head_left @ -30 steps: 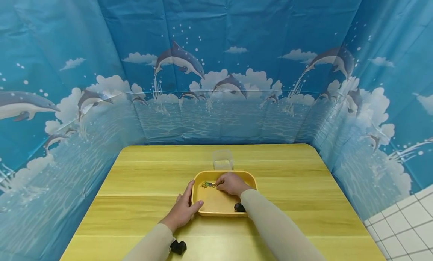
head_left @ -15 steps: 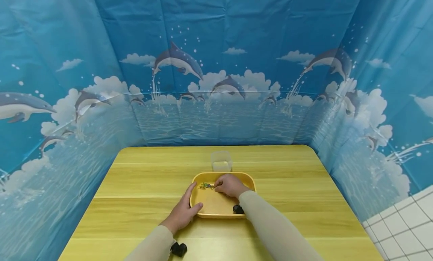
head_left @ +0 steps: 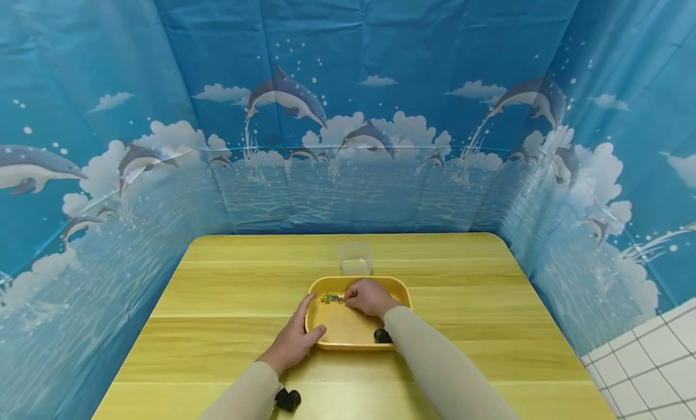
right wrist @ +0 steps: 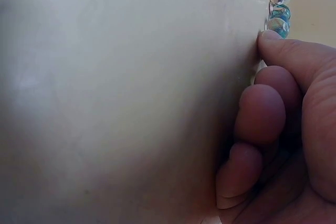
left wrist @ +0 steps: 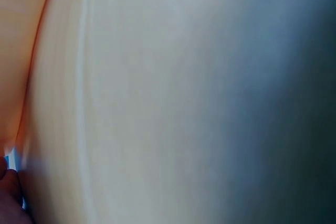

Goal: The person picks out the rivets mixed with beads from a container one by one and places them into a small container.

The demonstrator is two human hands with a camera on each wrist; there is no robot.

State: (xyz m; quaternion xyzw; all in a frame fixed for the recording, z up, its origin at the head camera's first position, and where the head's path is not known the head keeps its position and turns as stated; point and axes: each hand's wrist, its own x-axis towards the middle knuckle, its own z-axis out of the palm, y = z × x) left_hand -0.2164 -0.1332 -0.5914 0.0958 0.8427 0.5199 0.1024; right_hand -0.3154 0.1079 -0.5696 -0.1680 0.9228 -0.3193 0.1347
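Note:
A yellow tray [head_left: 348, 338] sits on the table before me. My left hand [head_left: 292, 341] rests against its left side, the index finger lying along the wall and the thumb at the near left corner. Inside the tray, towards the back left, lies a short row of small shiny glass beads [head_left: 329, 298], partly blue-green, with a copper-coloured bit at the far end in the right wrist view. My right hand [head_left: 370, 297] reaches into the tray with curled fingers; thumb and forefinger pinch at the row's near end, where the fingertips hide what they hold.
Behind the tray stands a clear plastic box [head_left: 356, 258]. The wood-grain table [head_left: 462, 275] spreads out on both sides. Blue dolphin-print curtains [head_left: 348, 190] enclose it at the back and sides. Black wrist devices [head_left: 288, 400] hang under the sleeves.
Both hands hold nearly the same places. The view has shifted slightly, and the beads and tray show no clear movement.

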